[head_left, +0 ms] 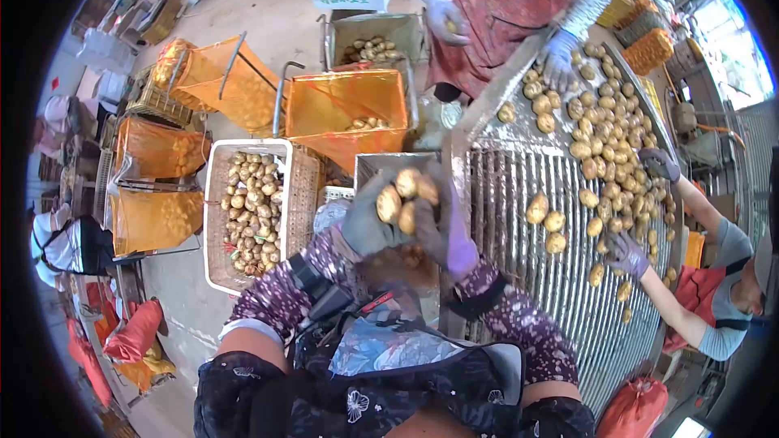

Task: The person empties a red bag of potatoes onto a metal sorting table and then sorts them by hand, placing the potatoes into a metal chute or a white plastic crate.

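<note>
Left hand (367, 227) and right hand (448, 235), cupped together, hold three potatoes (403, 196) heaped loosely above the palms. With nothing closing over them, one may roll off, missing the metal bin (377, 162) just beyond, toward the basket (302, 195) further left.

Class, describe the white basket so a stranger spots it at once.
From the long metal table, look left past the left hand and right hand cupping potatoes. The white basket sits just left of them. Its neighbours are orange net bags; it alone is white.
</note>
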The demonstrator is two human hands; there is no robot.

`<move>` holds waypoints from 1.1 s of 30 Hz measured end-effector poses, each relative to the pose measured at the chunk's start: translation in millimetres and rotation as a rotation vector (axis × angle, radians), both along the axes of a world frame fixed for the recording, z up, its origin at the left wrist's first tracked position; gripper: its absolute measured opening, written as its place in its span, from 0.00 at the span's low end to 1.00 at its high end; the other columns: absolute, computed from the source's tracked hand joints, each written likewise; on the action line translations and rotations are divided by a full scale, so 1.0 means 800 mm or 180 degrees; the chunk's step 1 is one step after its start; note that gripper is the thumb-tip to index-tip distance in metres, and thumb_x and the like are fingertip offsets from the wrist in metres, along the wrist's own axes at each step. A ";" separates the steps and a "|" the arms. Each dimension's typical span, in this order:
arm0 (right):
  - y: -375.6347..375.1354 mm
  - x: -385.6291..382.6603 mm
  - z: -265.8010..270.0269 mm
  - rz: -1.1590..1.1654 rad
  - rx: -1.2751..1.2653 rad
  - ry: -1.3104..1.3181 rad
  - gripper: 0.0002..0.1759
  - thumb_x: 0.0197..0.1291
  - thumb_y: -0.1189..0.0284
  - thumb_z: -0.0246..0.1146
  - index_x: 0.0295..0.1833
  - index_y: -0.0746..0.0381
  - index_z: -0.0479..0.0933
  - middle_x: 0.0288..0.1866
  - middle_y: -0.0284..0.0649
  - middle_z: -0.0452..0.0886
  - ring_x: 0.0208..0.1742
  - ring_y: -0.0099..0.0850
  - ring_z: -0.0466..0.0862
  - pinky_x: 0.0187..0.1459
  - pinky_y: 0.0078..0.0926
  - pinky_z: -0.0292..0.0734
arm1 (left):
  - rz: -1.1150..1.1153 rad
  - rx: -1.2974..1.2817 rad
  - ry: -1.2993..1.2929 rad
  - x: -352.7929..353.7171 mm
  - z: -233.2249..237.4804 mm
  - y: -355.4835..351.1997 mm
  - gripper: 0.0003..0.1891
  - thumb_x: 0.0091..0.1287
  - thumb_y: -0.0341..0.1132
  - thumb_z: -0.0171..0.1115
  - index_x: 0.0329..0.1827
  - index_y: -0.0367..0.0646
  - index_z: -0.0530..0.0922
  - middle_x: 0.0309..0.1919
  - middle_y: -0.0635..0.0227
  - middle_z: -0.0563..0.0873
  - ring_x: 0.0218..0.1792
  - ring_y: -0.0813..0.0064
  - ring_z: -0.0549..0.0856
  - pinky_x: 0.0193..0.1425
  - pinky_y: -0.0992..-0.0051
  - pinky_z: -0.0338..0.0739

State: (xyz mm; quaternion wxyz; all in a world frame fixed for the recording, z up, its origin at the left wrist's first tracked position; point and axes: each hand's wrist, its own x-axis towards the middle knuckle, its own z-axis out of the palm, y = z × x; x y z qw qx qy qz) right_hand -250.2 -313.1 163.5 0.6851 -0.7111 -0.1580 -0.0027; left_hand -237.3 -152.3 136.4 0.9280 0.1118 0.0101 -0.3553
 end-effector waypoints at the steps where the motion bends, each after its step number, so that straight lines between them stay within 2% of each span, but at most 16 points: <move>1: 0.018 0.033 0.011 -0.0095 -0.0470 -0.0842 0.24 0.67 0.69 0.60 0.65 0.67 0.67 0.64 0.56 0.71 0.65 0.49 0.74 0.67 0.41 0.69 | 0.0181 0.0089 0.0283 0.018 0.016 0.024 0.28 0.75 0.57 0.47 0.63 0.41 0.73 0.57 0.61 0.80 0.53 0.62 0.84 0.59 0.59 0.80; 3: 0.060 0.133 -0.010 -0.0022 -0.0628 -0.0693 0.25 0.67 0.70 0.60 0.66 0.69 0.66 0.63 0.57 0.71 0.62 0.52 0.76 0.64 0.43 0.72 | 0.0729 0.0429 0.0283 0.091 0.027 0.058 0.31 0.75 0.59 0.46 0.68 0.42 0.70 0.61 0.59 0.78 0.62 0.63 0.79 0.69 0.63 0.75; 7: 0.100 0.289 -0.023 -0.0592 -0.0869 -0.0492 0.23 0.70 0.70 0.58 0.65 0.69 0.67 0.61 0.57 0.74 0.59 0.50 0.79 0.59 0.41 0.75 | 0.1439 0.1657 -0.0150 0.264 0.004 0.138 0.37 0.76 0.63 0.37 0.75 0.39 0.57 0.69 0.45 0.67 0.65 0.47 0.75 0.60 0.40 0.79; 8: 0.090 0.288 -0.024 -0.0482 -0.0535 -0.0666 0.22 0.70 0.70 0.58 0.65 0.69 0.68 0.61 0.56 0.74 0.59 0.48 0.79 0.59 0.40 0.76 | 0.1423 0.2026 -0.0095 0.270 0.008 0.146 0.38 0.76 0.63 0.40 0.76 0.40 0.56 0.71 0.45 0.65 0.64 0.49 0.76 0.59 0.43 0.80; 13: -0.027 0.147 -0.031 -0.0558 -0.1139 -0.1256 0.19 0.75 0.74 0.53 0.68 0.68 0.68 0.56 0.41 0.80 0.60 0.28 0.78 0.62 0.23 0.71 | 0.1249 0.3012 0.0036 0.180 -0.042 0.140 0.41 0.72 0.61 0.52 0.78 0.44 0.53 0.73 0.48 0.63 0.62 0.56 0.77 0.58 0.62 0.79; 15: -0.101 0.072 -0.059 -0.0855 -0.1198 -0.0732 0.17 0.70 0.77 0.59 0.63 0.67 0.73 0.59 0.47 0.79 0.59 0.37 0.79 0.61 0.31 0.75 | 0.1211 0.3102 0.0086 0.121 -0.076 0.140 0.40 0.72 0.57 0.57 0.78 0.42 0.55 0.70 0.52 0.68 0.60 0.63 0.77 0.58 0.70 0.75; 16: -0.129 0.030 -0.055 -0.1122 -0.1126 -0.0178 0.17 0.70 0.77 0.59 0.63 0.67 0.73 0.59 0.46 0.79 0.59 0.34 0.79 0.62 0.30 0.74 | 0.1160 0.3326 0.0058 0.090 -0.082 0.133 0.37 0.73 0.54 0.57 0.77 0.40 0.57 0.68 0.55 0.71 0.60 0.66 0.76 0.58 0.72 0.74; 18: -0.195 -0.058 -0.065 -0.1783 -0.0325 0.0808 0.17 0.71 0.77 0.58 0.63 0.69 0.73 0.58 0.42 0.79 0.58 0.28 0.78 0.62 0.27 0.73 | 0.1404 0.3935 -0.1093 0.048 -0.109 0.117 0.29 0.76 0.47 0.55 0.73 0.36 0.65 0.60 0.58 0.77 0.56 0.72 0.77 0.56 0.74 0.74; 20: -0.250 -0.144 -0.080 -0.2375 -0.1296 0.0542 0.17 0.74 0.73 0.56 0.63 0.70 0.73 0.58 0.43 0.80 0.59 0.29 0.79 0.62 0.27 0.73 | 0.1622 0.4713 -0.1859 0.013 -0.059 0.060 0.21 0.77 0.37 0.54 0.66 0.32 0.72 0.51 0.61 0.82 0.46 0.76 0.81 0.53 0.70 0.77; 21: -0.262 -0.184 -0.082 -0.2612 -0.1787 0.0421 0.18 0.76 0.70 0.54 0.63 0.70 0.74 0.58 0.43 0.81 0.59 0.29 0.79 0.62 0.27 0.73 | 0.1376 0.4578 -0.2255 -0.005 -0.039 0.034 0.20 0.75 0.35 0.55 0.65 0.33 0.73 0.51 0.60 0.82 0.47 0.73 0.81 0.54 0.68 0.77; 23: -0.258 -0.239 -0.084 -0.3415 -0.1073 0.0875 0.21 0.76 0.71 0.54 0.68 0.70 0.68 0.61 0.46 0.79 0.61 0.32 0.79 0.63 0.29 0.73 | 0.0990 0.4323 -0.3015 -0.035 -0.005 -0.008 0.19 0.71 0.31 0.58 0.62 0.33 0.75 0.51 0.59 0.82 0.48 0.68 0.82 0.56 0.66 0.78; 25: -0.260 -0.267 -0.091 -0.3915 -0.0098 0.1188 0.23 0.76 0.71 0.54 0.70 0.70 0.64 0.62 0.48 0.78 0.62 0.34 0.78 0.64 0.30 0.73 | 0.0966 0.4099 -0.4506 -0.054 -0.013 -0.053 0.18 0.67 0.29 0.61 0.59 0.36 0.77 0.52 0.57 0.83 0.52 0.61 0.82 0.59 0.63 0.76; 26: -0.298 -0.265 -0.143 -0.4036 -0.0690 0.0935 0.27 0.76 0.69 0.53 0.73 0.70 0.58 0.64 0.53 0.75 0.63 0.37 0.77 0.64 0.30 0.73 | 0.0954 0.3968 -0.5239 -0.060 -0.027 -0.092 0.18 0.64 0.28 0.62 0.58 0.37 0.78 0.52 0.56 0.83 0.53 0.58 0.82 0.60 0.62 0.75; 27: -0.273 -0.233 -0.096 -0.4283 -0.0319 0.1397 0.28 0.76 0.66 0.53 0.74 0.69 0.58 0.65 0.53 0.74 0.62 0.37 0.76 0.61 0.30 0.75 | 0.0730 0.3928 -0.5419 -0.068 -0.024 -0.109 0.18 0.63 0.28 0.63 0.57 0.38 0.78 0.53 0.55 0.83 0.55 0.56 0.81 0.61 0.61 0.75; 28: -0.278 -0.205 -0.109 -0.4445 -0.0831 0.1439 0.28 0.75 0.65 0.54 0.74 0.66 0.59 0.64 0.50 0.75 0.59 0.35 0.77 0.57 0.31 0.75 | 0.0504 0.3899 -0.5595 -0.078 -0.021 -0.127 0.19 0.61 0.29 0.63 0.56 0.39 0.79 0.54 0.55 0.82 0.57 0.53 0.80 0.62 0.60 0.74; 33: -0.264 -0.071 -0.120 -0.2830 -0.2119 -0.0039 0.25 0.68 0.59 0.62 0.66 0.57 0.70 0.42 0.50 0.81 0.44 0.38 0.82 0.49 0.40 0.78 | -0.0152 0.4664 -0.6405 -0.086 -0.052 -0.178 0.17 0.62 0.36 0.65 0.55 0.45 0.81 0.56 0.58 0.82 0.61 0.52 0.78 0.65 0.56 0.71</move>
